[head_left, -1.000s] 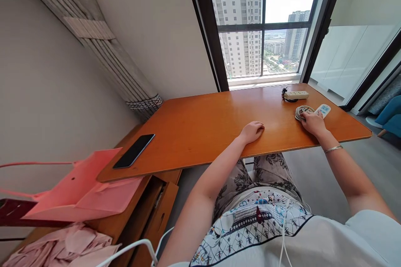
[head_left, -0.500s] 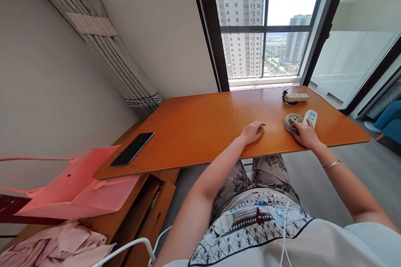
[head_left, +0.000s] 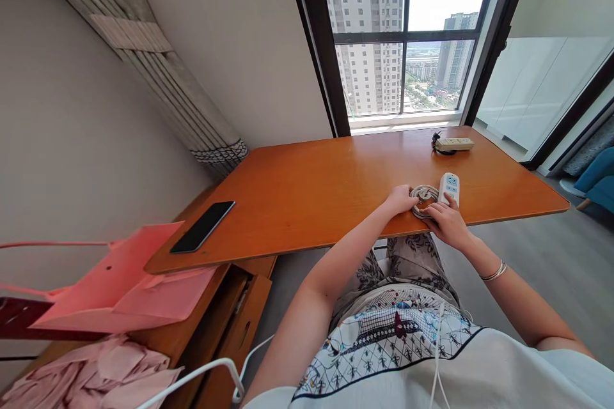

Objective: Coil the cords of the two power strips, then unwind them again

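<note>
A white power strip (head_left: 449,186) lies near the front edge of the brown table (head_left: 297,198), its pale cord (head_left: 425,192) coiled at its left. My left hand (head_left: 401,199) grips the left side of the coil with its fingers closed. My right hand (head_left: 447,222) is closed over the coil's right part and the strip's lower end, fingers bent around them. Farther back stands a second, cream power strip (head_left: 455,144) with a black plug and cord, touched by neither hand.
A black phone (head_left: 203,227) lies at the table's left end. Beside that end are a pink bag (head_left: 119,281), crumpled pink cloth (head_left: 96,374) and an open wooden drawer (head_left: 242,326). A window (head_left: 403,77) is behind the table, and a blue chair (head_left: 599,182) stands far right.
The white strip and coil have moved left and toward the middle with my right hand. My left hand has shifted right and taken hold of the coil.
</note>
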Available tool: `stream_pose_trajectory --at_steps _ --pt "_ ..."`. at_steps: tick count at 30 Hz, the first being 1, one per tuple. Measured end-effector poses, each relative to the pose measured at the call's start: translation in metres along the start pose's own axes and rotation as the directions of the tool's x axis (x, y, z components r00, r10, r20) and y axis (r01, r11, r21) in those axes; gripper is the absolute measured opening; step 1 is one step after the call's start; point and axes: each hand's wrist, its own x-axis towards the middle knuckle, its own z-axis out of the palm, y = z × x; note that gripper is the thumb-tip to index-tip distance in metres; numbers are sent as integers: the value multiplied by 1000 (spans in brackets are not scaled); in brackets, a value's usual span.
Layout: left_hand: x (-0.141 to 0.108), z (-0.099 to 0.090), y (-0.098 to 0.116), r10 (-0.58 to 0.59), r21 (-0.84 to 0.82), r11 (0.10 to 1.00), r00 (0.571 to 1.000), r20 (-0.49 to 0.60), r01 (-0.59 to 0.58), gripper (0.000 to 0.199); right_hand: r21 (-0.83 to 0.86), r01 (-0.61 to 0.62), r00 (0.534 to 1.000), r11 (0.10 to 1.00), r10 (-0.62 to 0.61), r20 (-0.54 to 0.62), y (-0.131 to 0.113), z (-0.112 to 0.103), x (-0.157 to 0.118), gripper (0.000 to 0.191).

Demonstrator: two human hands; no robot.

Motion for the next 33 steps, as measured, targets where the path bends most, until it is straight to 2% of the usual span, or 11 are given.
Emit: stream_pose_trajectory --at_steps 3,8,11,13,15,17,19,25,30,33 --pt "1 0 -5 -15 -88 996 1000 4 16 11 24 31 999 999 -30 -14 0 -1 1 19" --pt "0 2 -10 -84 -336 937 995 55 98 26 34 55 997 998 -54 -53 1 -3 2 22" --pt "1 2 -11 -128 -499 852 988 92 157 32 11 70 994 997 -69 -81 3 -4 2 22" --pt "1 3 -10 -154 -583 789 982 113 191 28 -4 80 994 997 -80 -77 3 -5 1 22" --pt "0 5 -7 -148 -626 757 982 116 188 19 -16 84 994 996 -85 -68 3 -6 2 22" --pt "-2 8 -3 -129 -683 712 987 98 161 22 -21 85 995 996 -86 -59 2 -6 2 23" --pt "-5 12 0 -134 -766 624 987 88 153 22 -16 83 995 996 -83 -53 0 -5 3 23" --pt "-13 13 -1 -148 -944 264 975 164 199 8 12 82 994 997 -81 -68 3 -7 3 22" --pt "-18 12 -5 -142 -960 97 958 249 264 11 131 68 992 989 -52 -117 9 -6 -2 17" --pt "-20 15 -5 -171 -971 37 958 228 238 17 162 55 993 985 -37 -110 9 -3 -2 18"
